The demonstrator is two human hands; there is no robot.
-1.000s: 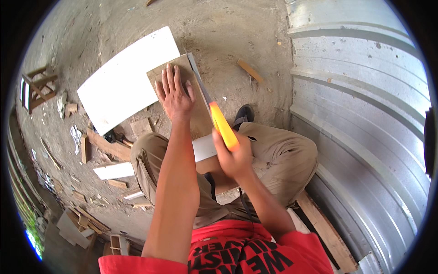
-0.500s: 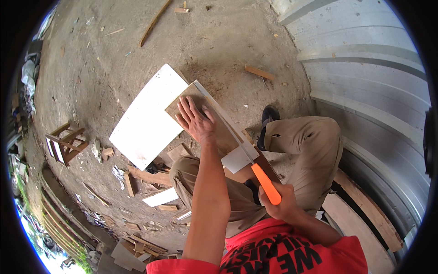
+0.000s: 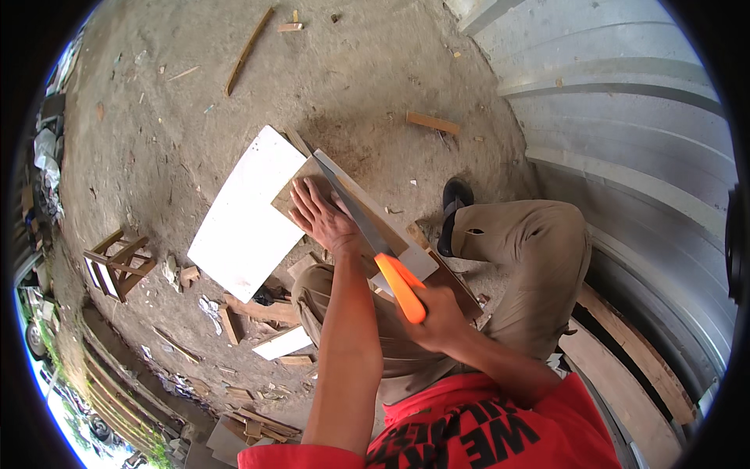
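My right hand [image 3: 437, 316] is wrapped round the orange handle of a handsaw [image 3: 361, 219]. Its grey blade slants away to the upper left, along the brown board [image 3: 291, 195] and beside a pale strip [image 3: 355, 187] on its right. Fingers spread, my left hand [image 3: 324, 219] lies flat on the board, left of the blade. A light grey piece [image 3: 422, 262] shows near the saw's handle end. Under the board's far left side is a large white panel [image 3: 246, 211]. Whether the teeth are in the wood, I cannot tell.
A corrugated metal wall [image 3: 617, 125] rises on the right, with long planks [image 3: 625, 344] along its foot. A small wooden stool [image 3: 119, 264] lies tipped at the left. Wood offcuts [image 3: 433, 123] and scraps litter the dirt floor. My bent legs [image 3: 523, 242] flank the work.
My right hand has pushed the saw away, up and to the left, so the blade now reaches the board's far end. My left hand stays pressed on the board. The view has shifted slightly.
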